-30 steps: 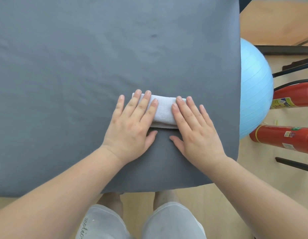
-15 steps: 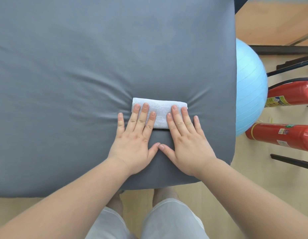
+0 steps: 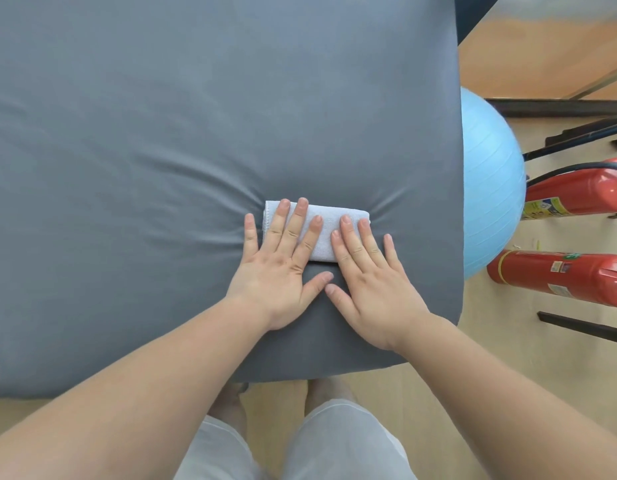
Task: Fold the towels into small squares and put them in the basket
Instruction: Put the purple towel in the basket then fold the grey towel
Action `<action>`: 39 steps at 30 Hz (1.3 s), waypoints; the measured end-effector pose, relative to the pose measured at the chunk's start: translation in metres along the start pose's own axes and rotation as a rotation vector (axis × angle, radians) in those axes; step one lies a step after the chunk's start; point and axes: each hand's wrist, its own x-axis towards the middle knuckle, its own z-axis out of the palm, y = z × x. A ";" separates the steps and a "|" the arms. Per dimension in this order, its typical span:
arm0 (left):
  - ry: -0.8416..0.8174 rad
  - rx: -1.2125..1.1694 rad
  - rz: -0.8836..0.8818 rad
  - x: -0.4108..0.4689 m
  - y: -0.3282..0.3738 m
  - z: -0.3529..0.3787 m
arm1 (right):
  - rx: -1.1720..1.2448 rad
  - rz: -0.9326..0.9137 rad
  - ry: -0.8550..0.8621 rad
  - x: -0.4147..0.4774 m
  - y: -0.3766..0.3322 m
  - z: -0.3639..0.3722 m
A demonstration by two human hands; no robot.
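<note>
Two hands lie flat on a folded white towel (image 3: pixel 323 233), which sits on the grey sheet (image 3: pixel 161 150) near its front right corner; the left hand (image 3: pixel 283 268) has its straight fingers spread over the towel's left half, little finger off on the sheet; the right hand (image 3: pixel 373 282) presses straight fingers on the right half, gripping nothing; the thumbs nearly meet just below the towel; creases in the sheet fan out from it; right of the bed, on the floor, are a blue ball (image 3: pixel 487 188) and two red extinguishers (image 3: pixel 573 277).
</note>
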 end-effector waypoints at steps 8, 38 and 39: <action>0.021 -0.062 -0.016 0.005 0.001 0.013 | 0.127 0.059 0.352 0.029 -0.011 -0.023; 0.088 -0.825 -0.336 -0.120 0.008 -0.196 | 0.523 -0.083 0.246 -0.082 -0.048 -0.136; 0.150 -0.907 -0.354 -0.137 0.008 -0.204 | 0.611 -0.074 0.275 -0.094 -0.054 -0.145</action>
